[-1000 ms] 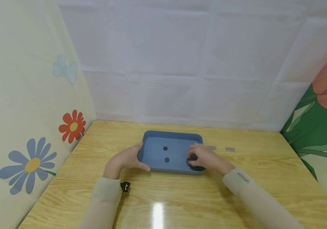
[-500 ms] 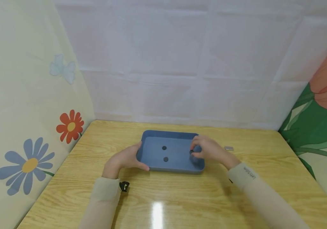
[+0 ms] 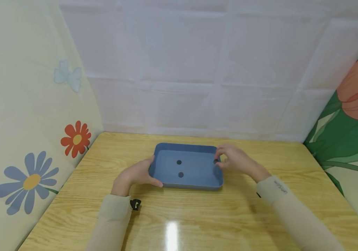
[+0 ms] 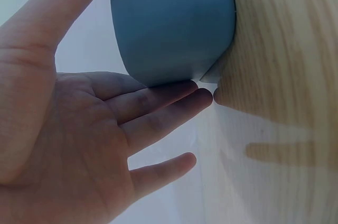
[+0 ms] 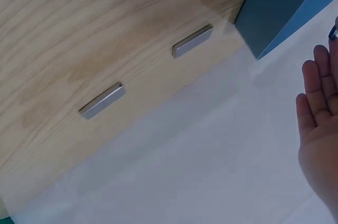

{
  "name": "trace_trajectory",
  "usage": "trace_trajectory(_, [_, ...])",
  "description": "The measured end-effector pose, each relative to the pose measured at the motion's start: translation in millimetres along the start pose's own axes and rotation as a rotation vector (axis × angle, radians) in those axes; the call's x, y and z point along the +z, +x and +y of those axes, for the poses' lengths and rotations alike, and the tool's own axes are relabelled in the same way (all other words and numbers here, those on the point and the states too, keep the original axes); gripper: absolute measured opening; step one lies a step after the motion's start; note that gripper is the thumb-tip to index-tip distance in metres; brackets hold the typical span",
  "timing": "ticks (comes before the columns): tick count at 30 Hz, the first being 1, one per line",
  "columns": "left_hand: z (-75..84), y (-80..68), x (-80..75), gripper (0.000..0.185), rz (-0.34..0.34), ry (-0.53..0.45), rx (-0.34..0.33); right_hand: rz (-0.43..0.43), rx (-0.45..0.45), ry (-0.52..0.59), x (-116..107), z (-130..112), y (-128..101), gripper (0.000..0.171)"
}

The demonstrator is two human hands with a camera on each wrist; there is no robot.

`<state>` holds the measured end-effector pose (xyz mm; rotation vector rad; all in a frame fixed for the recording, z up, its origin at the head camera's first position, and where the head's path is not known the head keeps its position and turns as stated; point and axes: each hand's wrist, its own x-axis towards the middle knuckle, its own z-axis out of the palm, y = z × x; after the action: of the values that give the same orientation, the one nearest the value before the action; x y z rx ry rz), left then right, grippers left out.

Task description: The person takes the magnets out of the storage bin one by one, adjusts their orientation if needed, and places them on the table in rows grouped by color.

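My left hand [image 3: 137, 173] holds the left end of a shallow blue tray [image 3: 183, 186], its thumb along the front wall and its fingers at the left side. In the left wrist view those fingers [image 4: 158, 121] are spread, with fingertips at the tray's wall. Two small dark discs [image 3: 179, 162] lie apart on the tray's floor. Over the tray's right rim, my right hand [image 3: 236, 161] pinches another dark disc [image 3: 216, 161] between thumb and fingertips. Only the disc's edge shows in the right wrist view, at the frame's border.
Two flat rectangular metal bars [image 5: 193, 40] lie on the wooden table [image 3: 179, 212] to the right of the tray; the right hand and arm cover them in the head view. A white cloth [image 3: 172, 87] hangs behind, with flower-printed cloths at both sides.
My right hand has risen from the tray's front right corner and moved right to the rim, with the disc between its fingers. My left hand has stayed at the tray's left end.
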<state>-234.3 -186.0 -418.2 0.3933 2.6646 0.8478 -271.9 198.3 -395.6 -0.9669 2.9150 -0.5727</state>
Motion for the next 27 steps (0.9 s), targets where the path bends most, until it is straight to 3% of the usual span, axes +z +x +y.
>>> trace_trajectory(10, [-2.3, 1.6, 0.6, 0.141, 0.006, -0.002, 0.016, 0.061, 0.023, -0.002, -12, 25, -12, 0.007])
trace_trajectory(27, [-3.1, 1.7, 1.3, 0.139, 0.006, -0.007, 0.022, 0.027, 0.124, 0.006, -9, 42, -26, 0.005])
